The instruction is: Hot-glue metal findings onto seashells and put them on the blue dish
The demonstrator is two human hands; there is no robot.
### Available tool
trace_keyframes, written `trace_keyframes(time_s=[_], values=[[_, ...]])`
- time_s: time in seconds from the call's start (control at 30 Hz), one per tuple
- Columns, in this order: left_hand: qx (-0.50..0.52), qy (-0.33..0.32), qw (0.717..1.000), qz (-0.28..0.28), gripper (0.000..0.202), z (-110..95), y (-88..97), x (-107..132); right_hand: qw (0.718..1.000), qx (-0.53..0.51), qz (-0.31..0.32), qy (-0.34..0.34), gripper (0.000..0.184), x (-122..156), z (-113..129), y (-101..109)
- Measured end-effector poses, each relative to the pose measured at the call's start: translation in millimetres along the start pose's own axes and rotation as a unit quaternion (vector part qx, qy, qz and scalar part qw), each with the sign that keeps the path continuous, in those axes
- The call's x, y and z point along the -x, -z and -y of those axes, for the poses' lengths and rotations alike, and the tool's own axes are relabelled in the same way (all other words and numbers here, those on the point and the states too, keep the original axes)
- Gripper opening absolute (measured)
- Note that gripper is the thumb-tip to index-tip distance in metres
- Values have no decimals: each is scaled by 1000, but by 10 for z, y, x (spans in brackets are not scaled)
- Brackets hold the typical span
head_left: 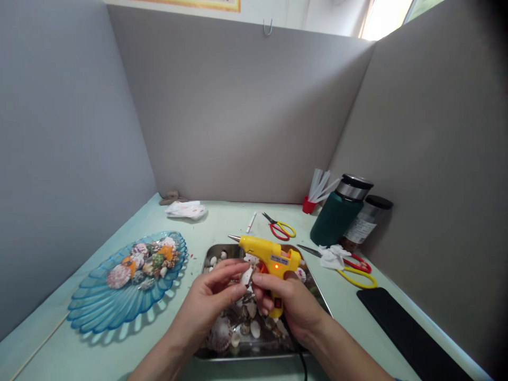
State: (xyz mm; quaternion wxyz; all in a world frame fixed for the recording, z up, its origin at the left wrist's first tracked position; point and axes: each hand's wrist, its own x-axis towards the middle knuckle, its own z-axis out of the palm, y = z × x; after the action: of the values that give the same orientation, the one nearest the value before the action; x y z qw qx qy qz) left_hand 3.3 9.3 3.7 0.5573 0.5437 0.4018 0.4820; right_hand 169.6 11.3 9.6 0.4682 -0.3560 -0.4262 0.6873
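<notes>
Left hand [218,288] pinches a white shell [246,275] above the metal tray [230,358], right hand [297,299] grips the yellow glue gun [260,247]; clustered shells [147,267] already sit on the blue plate [115,312], loose shells [255,329] remain below.

Yellow glue gun [259,247] beside white shell [247,276]

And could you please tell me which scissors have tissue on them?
The nearer pair, at right: crumpled white tissue covers its middle, while the farther pair, beyond the glue gun, lies uncovered.
</notes>
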Motion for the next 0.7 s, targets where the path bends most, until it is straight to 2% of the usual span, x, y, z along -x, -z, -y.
trace_keyframes(time_s=[0.1, 0.4, 0.7], values=[[-17, -4, 1000, 12, 25, -11, 10, 4, 1000, -20, 1, -19, 25, 3, 16, -1], [64, 28, 998, 7, 30, 18, -20, 1, 999, -37, 7, -34, 22, -4, 3, -6], [-30, -25, 999, 1, 27, 1, 8, -12, 999, -36, 17, -35, 21, 2, -4, 16]])
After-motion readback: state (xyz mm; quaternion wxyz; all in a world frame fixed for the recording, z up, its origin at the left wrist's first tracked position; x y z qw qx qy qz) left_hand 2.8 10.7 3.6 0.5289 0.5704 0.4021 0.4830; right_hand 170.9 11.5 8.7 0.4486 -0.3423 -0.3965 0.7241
